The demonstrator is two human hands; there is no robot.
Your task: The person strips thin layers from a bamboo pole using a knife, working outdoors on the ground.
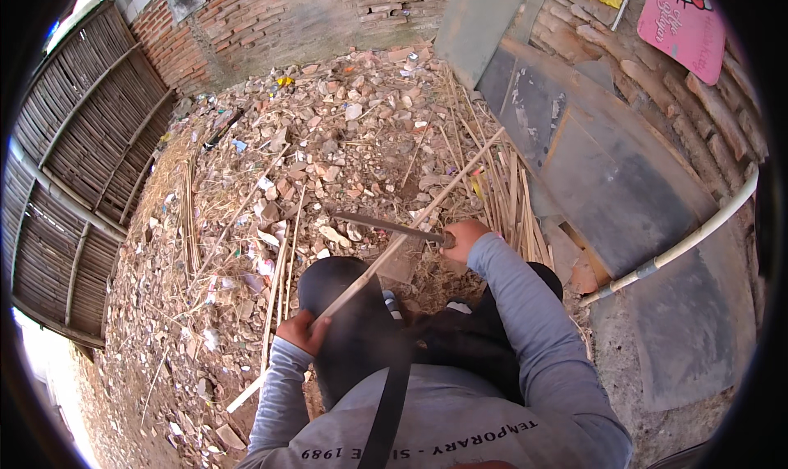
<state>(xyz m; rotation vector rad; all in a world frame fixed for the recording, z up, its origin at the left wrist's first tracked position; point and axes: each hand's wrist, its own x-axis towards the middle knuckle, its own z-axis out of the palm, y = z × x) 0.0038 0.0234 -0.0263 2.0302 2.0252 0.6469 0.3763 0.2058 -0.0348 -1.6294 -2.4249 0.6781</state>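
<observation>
A long pale bamboo strip [368, 274] runs slantwise in front of me, from beside my left forearm up toward the far right. My left hand [304, 332] is closed round its lower part, next to my left knee. In my right hand [466, 241] is the handle of a large knife [386, 224], mostly hidden by my fingers. Its dark blade points left and crosses the strip near the middle. I cannot tell whether the edge touches the strip.
Bamboo strips [515, 196] lie in a pile at the right, with more strips [283, 276] at the left. Rubble and litter cover the ground. Dark panels [611, 186] lean by the right brick wall, near a pale pole [685, 243]. A bamboo fence [70, 169] stands left.
</observation>
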